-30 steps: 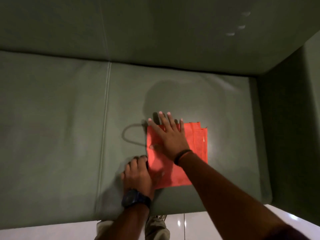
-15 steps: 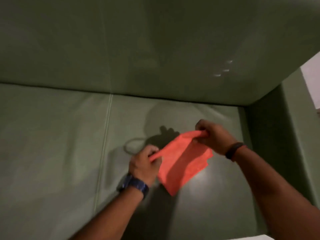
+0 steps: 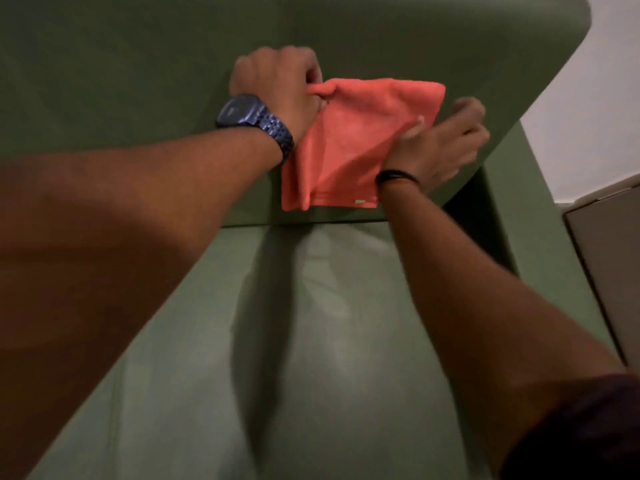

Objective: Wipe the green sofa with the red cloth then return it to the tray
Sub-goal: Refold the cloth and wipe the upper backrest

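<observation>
Seen from above, a person leans over a green sofa (image 3: 346, 341). A red cloth (image 3: 349, 140) lies spread against the sofa's backrest, upper centre of the frame. The left hand (image 3: 277, 83), with a blue watch (image 3: 254, 117) on its wrist, pinches the cloth's upper left corner. The right hand (image 3: 440, 147) presses the cloth's right edge, fingers loosely spread. Wiping looks under way; the return is still to come, and no tray is in view. A pale box (image 3: 613, 258) sits at the right edge. Nothing blocks the hands.
</observation>
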Tool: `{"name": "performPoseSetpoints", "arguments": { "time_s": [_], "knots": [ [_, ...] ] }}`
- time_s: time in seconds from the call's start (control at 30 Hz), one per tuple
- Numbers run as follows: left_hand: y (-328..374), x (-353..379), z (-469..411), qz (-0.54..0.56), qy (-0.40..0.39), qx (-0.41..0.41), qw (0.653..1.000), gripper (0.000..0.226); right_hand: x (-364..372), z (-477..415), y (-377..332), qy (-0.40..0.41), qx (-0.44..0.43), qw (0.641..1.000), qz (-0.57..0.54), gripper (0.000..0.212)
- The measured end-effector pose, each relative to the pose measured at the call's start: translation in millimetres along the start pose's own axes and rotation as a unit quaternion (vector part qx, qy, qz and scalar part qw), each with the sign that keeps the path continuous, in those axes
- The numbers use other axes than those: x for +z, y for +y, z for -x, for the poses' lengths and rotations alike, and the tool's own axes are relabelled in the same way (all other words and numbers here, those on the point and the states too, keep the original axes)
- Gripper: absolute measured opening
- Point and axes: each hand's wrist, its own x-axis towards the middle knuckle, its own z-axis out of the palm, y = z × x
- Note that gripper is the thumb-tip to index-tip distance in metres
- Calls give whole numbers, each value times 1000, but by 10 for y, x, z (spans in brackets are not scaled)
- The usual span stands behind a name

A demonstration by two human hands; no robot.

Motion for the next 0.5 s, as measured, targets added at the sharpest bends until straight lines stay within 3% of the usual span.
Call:
{"name": "performPoseSetpoints", "arguments": {
  "time_s": [0.03, 0.1, 0.2, 0.23, 0.3, 0.4, 0.5],
  "knots": [
    [1, 31, -9, -19, 12, 6, 1000, 24, 40, 184, -27, 24, 2, 1000, 0, 45],
    [0, 65, 23, -27, 33, 11, 999, 21, 169, 602, -38, -53, -29, 997, -52, 60],
    [-132, 63, 155, -26, 48, 72, 996, 22, 401, 857, -10, -182, 85, 972, -120, 92],
    [-232, 49, 232, -38, 52, 111, 992, 33, 488, 835, 6, -192, 129, 964, -130, 99],
    [-512, -10, 396, -111, 50, 155, 980, 76, 600, 809, 24, -190, 136, 964, -130, 104],
    [-969, -107, 537, -208, 22, 132, 969, 128, 648, 1038, 41, -221, -15, 973, -61, 112],
    [-1167, -134, 564, -233, -7, 114, 966, 140, 599, 1087, 288, -255, -171, 951, 44, 116]
  ]
}}
